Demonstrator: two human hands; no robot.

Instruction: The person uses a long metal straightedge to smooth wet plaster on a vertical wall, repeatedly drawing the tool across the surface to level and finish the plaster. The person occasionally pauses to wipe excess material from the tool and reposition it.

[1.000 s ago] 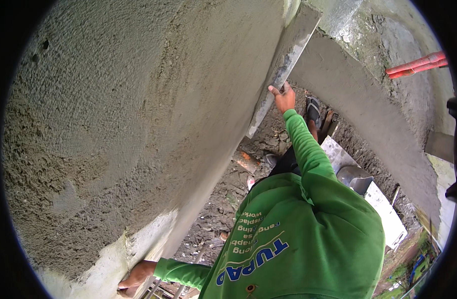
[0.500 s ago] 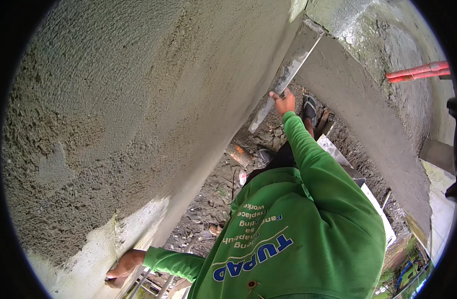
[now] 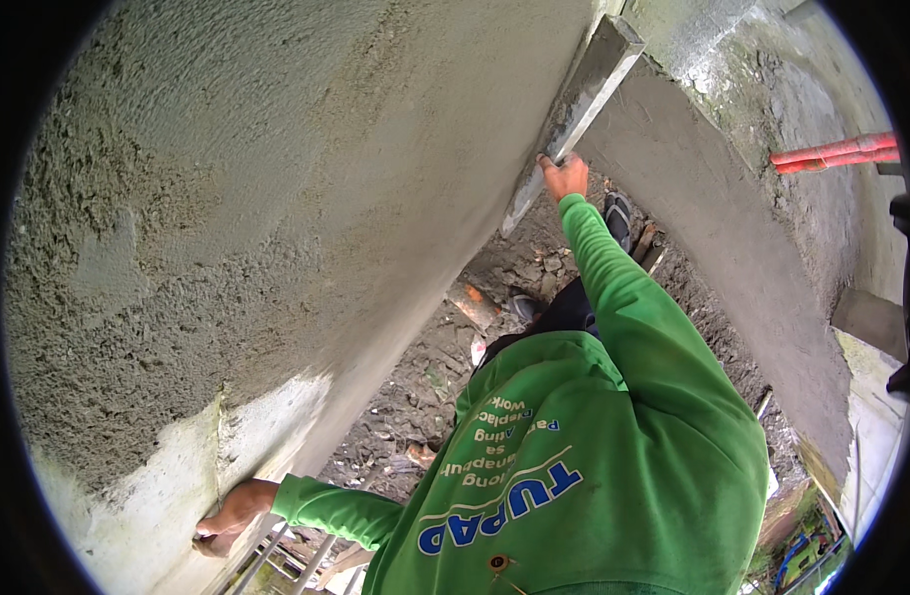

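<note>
A long, straight metal straightedge (image 3: pixel 586 97), smeared with mortar, lies along the freshly plastered wall (image 3: pixel 375 188) on my left. My right hand (image 3: pixel 566 177) is closed around its lower part, with the thumb on the wall side. At the lower left, my left hand (image 3: pixel 239 508) rests on the pale, bare edge of the wall, fingers extended and no tool in them. Its fingertips are partly hidden against the surface. Smooth wet plaster covers the wall near the straightedge, while the part farther left is rough.
Another plastered band (image 3: pixel 713 188) runs down the right side. Red pipes (image 3: pixel 837 154) stick out from the wall there. Below are muddy, rubble-strewn ground (image 3: pixel 405 397), a wood piece (image 3: pixel 475 304) and my sandaled foot (image 3: pixel 617 220). Thin poles (image 3: pixel 266 560) stand beneath my left arm.
My right hand and the straightedge have moved up and away, and the bar has tilted so more of its side shows. My left hand sits slightly farther left in the picture.
</note>
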